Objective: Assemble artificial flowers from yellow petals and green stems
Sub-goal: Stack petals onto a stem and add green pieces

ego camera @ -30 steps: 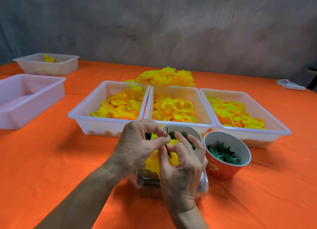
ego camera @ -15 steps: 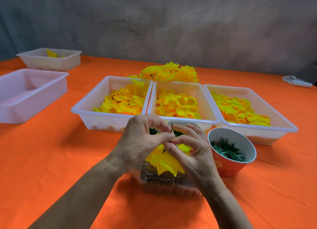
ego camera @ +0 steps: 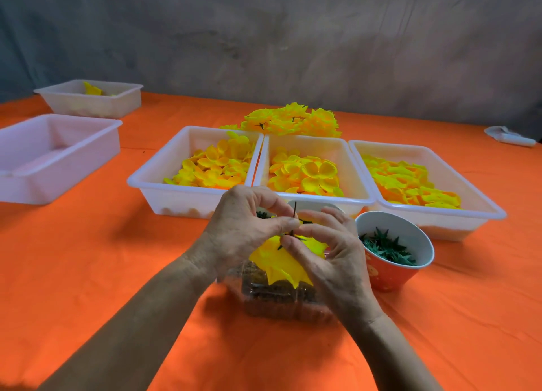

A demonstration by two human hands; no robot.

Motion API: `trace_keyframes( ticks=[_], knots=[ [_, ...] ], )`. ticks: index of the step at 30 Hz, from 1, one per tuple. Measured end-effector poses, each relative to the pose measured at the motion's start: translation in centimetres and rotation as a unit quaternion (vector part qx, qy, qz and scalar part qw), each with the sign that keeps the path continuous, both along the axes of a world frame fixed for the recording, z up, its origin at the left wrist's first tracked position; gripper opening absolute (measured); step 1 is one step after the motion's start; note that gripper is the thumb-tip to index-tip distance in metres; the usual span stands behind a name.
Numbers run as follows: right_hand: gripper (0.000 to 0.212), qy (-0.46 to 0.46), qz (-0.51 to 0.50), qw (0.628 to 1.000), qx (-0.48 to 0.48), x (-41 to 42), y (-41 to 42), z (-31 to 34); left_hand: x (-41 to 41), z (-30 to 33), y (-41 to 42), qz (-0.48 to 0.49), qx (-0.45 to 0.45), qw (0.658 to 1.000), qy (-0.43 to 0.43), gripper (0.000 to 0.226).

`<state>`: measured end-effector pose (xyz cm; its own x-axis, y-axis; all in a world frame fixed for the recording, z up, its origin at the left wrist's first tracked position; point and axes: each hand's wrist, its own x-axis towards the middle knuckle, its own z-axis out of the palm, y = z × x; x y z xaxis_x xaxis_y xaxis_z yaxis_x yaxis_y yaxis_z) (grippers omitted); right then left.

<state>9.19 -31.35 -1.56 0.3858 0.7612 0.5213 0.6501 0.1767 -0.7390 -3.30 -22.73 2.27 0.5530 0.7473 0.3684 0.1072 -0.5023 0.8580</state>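
The task is well under way, judging by the pile of finished flowers on the worktop far beyond the fingers. 3 trays of loose petals sit between that pile and the hands: the left tray, the middle tray and the right tray, all holding plenty, so much work seems left.

1 flower is in the making now. The left hand pinches the thin green stem between thumb and forefinger, its other fingers curled. The right hand pinches the stem just below, thumb and forefinger tips close together, the remaining fingers loosely bent. A yellow petal layer hangs on the stem right under the fingers of both hands, and a small green star-shaped piece sits on it at the fingertips. I judge this to be the seating of that piece against the petals; more layers may follow.

Beneath the hands is a clear box of dark parts. Just right of the right fingers stands a red bowl of green pieces. Another bowl shows only its rim behind the fingers.

Compared with 0.5 s ago, both hands hold the same pinch on the stem, and the petal layer hangs much as it did. 1 s ago it was bunched between the palms; now it spreads open below.
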Motion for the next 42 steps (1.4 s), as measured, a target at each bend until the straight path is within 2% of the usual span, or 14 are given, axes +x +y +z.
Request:
trace_keyframes(
  ticks=[3,6,10,12,15,22,27,31,34,38,40,42],
  knots=[
    [0.009,-0.019,0.001,1.000,0.001,0.2,-0.2,1.2,-0.6,-0.1,-0.3,-0.013,-0.044,0.998,-0.045,0.005],
    [0.006,-0.053,-0.001,0.998,-0.022,0.3,-0.1,2.0,-1.1,-0.8,-0.1,0.030,-0.074,0.993,-0.090,0.004],
    [0.003,-0.070,0.011,0.997,-0.032,0.4,0.2,2.2,-1.8,-2.3,0.1,0.092,-0.089,0.987,-0.102,0.031],
    [0.003,-0.072,0.013,0.997,-0.023,0.3,0.3,2.2,-2.0,-3.2,0.3,0.119,-0.109,0.981,-0.110,0.033],
    [0.003,-0.066,0.017,0.998,0.000,0.2,0.4,2.5,-2.1,-4.1,0.6,0.140,-0.122,0.978,-0.092,0.033],
    [0.004,-0.043,0.039,0.998,0.029,0.2,0.7,4.6,-1.8,-4.4,-0.1,0.107,-0.141,0.983,-0.051,0.032],
    [0.007,0.015,0.067,0.997,0.046,0.4,1.2,6.8,-1.6,-4.5,-0.9,0.029,-0.176,0.983,-0.034,0.021],
    [0.009,0.125,0.090,0.986,0.072,0.8,1.5,7.8,-0.8,-4.0,-1.5,0.023,-0.162,0.986,-0.030,0.017],
    [0.013,0.248,0.083,0.961,0.095,1.3,1.7,7.6,-0.1,-3.8,-1.5,0.033,-0.120,0.991,-0.040,0.011],
    [0.008,0.435,0.070,0.897,0.043,2.1,2.1,6.3,0.4,-3.8,-1.5,0.042,-0.088,0.994,-0.039,0.006],
    [0.009,0.544,0.065,0.836,0.038,2.6,2.6,5.6,0.4,-3.7,-1.4,0.046,-0.073,0.996,-0.026,0.006],
    [0.005,0.646,0.076,0.759,0.030,2.8,2.8,5.2,0.3,-3.4,-1.3,0.040,-0.061,0.997,-0.011,0.008]
  ],
)
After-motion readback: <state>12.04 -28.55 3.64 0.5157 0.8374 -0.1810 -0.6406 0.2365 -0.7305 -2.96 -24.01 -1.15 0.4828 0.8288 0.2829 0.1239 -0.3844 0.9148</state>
